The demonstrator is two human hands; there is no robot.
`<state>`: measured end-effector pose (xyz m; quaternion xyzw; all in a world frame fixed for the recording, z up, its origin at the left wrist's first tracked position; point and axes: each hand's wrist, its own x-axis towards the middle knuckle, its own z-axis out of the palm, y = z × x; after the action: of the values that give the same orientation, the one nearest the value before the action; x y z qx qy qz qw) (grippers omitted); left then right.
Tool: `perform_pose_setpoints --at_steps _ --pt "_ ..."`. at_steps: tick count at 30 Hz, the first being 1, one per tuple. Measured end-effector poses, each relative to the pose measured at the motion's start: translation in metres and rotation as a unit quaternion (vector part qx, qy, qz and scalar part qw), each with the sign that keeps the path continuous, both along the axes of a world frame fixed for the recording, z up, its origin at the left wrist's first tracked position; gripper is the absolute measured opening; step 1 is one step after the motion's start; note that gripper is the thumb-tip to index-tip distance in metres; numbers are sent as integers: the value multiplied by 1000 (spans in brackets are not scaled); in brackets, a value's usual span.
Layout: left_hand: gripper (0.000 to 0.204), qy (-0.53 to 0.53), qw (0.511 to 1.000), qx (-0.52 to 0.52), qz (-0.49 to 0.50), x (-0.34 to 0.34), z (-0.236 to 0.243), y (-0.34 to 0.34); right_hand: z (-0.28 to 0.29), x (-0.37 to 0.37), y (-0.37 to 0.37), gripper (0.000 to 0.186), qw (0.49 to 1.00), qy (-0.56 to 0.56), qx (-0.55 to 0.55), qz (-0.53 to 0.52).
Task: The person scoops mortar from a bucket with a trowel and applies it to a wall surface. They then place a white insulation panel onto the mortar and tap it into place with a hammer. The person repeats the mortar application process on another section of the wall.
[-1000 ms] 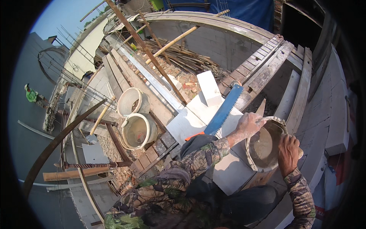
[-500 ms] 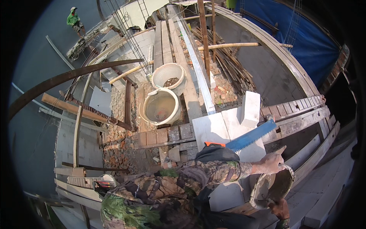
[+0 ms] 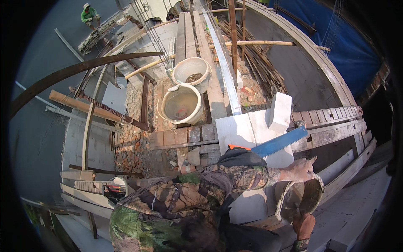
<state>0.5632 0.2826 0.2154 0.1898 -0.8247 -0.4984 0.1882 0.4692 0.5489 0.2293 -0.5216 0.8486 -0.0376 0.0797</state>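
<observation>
My left hand (image 3: 298, 169), at the end of a camouflage sleeve (image 3: 247, 179) that crosses the view, is closed on the upper rim of a mortar-smeared bucket (image 3: 314, 194). One of its fingers points outward. The bucket is tipped, and wet grey mortar coats its inside. At its lower rim my right hand (image 3: 304, 227) is closed, knuckles up; what it grips reaches into the bucket but is too hidden to name. Beyond my left forearm a handsaw (image 3: 279, 146) with a blue blade and an orange-marked handle rests over white blocks (image 3: 235, 130).
Two pale tubs (image 3: 182, 106) stand by the planks, the nearer holding cloudy water. A white block (image 3: 280, 111) stands by the saw. A long metal straightedge (image 3: 222, 63), bamboo poles (image 3: 260, 43) and brick rubble (image 3: 130, 151) lie beyond. A person in green (image 3: 89, 16) sits far left.
The view has shifted slightly, so the surroundings sit a little up and right. My right hand has moved a little at the bucket's lower rim. My left hand keeps its grip.
</observation>
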Motion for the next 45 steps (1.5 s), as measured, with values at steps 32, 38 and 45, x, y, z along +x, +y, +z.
perform_pose_setpoints --at_steps 32,38,45 --pt "33 -44 995 -31 -83 -15 8 2 2 29 22 16 995 23 -6 -97" --pt "34 -44 995 -30 -82 -15 6 2 -2 24 44 32 969 -162 -52 -182" --pt "32 -59 992 -32 -106 -20 5 -2 8 41 73 40 837 -450 -78 -302"
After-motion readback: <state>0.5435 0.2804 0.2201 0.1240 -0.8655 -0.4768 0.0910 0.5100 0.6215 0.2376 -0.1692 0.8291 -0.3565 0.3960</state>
